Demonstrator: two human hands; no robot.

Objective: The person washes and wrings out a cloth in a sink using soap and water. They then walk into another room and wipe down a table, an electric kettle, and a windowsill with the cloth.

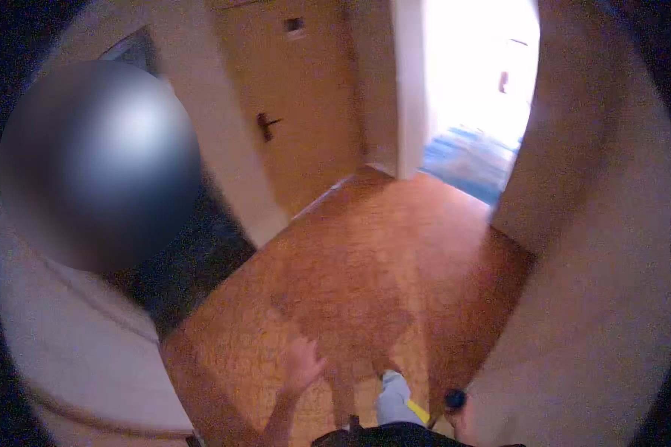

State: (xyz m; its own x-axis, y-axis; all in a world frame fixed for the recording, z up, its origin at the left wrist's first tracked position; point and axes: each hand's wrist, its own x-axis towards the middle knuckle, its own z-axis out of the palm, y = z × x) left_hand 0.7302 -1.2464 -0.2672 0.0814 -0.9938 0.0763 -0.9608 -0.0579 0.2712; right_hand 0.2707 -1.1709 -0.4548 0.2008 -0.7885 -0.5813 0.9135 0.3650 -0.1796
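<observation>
My left hand point(303, 363) hangs over the patterned orange-brown floor point(350, 261), somewhat blurred, with its fingers partly apart and nothing visible in it. Low at the right, my right hand point(462, 421) is closed around a dark object with a round black end point(455, 398); its kind cannot be made out. Between the hands, below my dark clothing, a pale grey-blue shape point(394, 395) shows, perhaps a trouser leg or shoe. Close to the right hand is a strip of something yellow point(417, 411), mostly hidden.
A closed wooden door point(306, 104) with a dark handle point(267, 125) stands ahead. Right of it, a bright doorway point(477, 82) shows a blue patterned floor point(470, 160). Pale walls point(604, 246) flank the passage. A dark opening point(194, 253) lies left, partly behind a blurred round patch.
</observation>
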